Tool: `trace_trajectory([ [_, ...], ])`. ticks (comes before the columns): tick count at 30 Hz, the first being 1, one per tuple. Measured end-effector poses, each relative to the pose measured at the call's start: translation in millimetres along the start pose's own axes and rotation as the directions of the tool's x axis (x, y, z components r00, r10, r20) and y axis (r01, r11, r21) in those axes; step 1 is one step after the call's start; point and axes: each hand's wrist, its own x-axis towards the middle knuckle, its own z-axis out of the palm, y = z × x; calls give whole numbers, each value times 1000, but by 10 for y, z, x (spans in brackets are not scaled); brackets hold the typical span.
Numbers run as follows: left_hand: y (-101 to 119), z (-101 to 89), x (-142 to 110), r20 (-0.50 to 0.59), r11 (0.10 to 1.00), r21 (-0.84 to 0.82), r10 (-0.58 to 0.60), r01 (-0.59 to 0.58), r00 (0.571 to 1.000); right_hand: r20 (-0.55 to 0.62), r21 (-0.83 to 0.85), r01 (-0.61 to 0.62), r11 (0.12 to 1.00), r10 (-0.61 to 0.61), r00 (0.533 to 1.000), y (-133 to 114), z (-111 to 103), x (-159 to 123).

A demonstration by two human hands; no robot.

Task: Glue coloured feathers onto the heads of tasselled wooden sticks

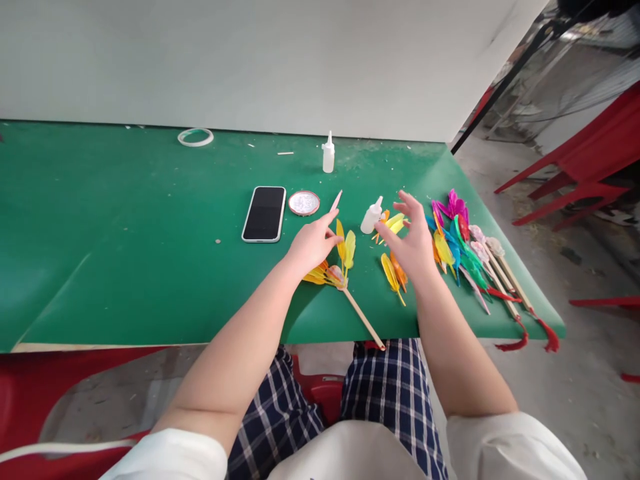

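My left hand [314, 244] is over the table with thumb and forefinger apart. Just beyond its fingertips is a thin pink pointed stick [337, 200]; I cannot tell whether they touch. Below this hand lies a wooden stick [364, 317] whose flower-like head [336, 276] has yellow and orange feathers [349, 249] around it. My right hand [409, 240] is open, fingers spread, its thumb close to a tilted white squeeze bottle [371, 216]. Loose yellow feathers [389, 272] lie left of that hand, with more yellow feathers [396, 224] partly behind it.
A phone [264, 213] and a round lid [304, 203] lie left of centre. Another squeeze bottle [328, 155] stands upright near the wall, and a tape roll [195, 137] lies farther left. Colourful feathers [456, 208] and tasselled sticks [515, 280] occupy the right end of the green table [125, 267].
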Motion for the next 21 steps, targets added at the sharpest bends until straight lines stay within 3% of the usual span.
trace_trajectory([
  [2, 13, 14, 1, 22, 1000, -6, 21, -21, 1000, 99, -91, 123, 988, -114, 989, -125, -79, -211],
  [4, 35, 32, -2, 45, 999, -9, 38, -37, 998, 242, -127, 255, 959, -220, 945, -214, -88, -430],
  [7, 59, 49, -6, 54, 999, 5, 47, -47, 997, 396, -160, 335, 928, -250, 884, -243, -6, -679],
  [12, 53, 46, -6, 48, 999, 20, 47, -49, 998, 419, -221, 361, 906, -246, 874, -168, 114, -796],
  [21, 48, 66, -3, 60, 997, 61, 42, -46, 997, 436, -219, 368, 904, -247, 865, -185, 116, -790],
])
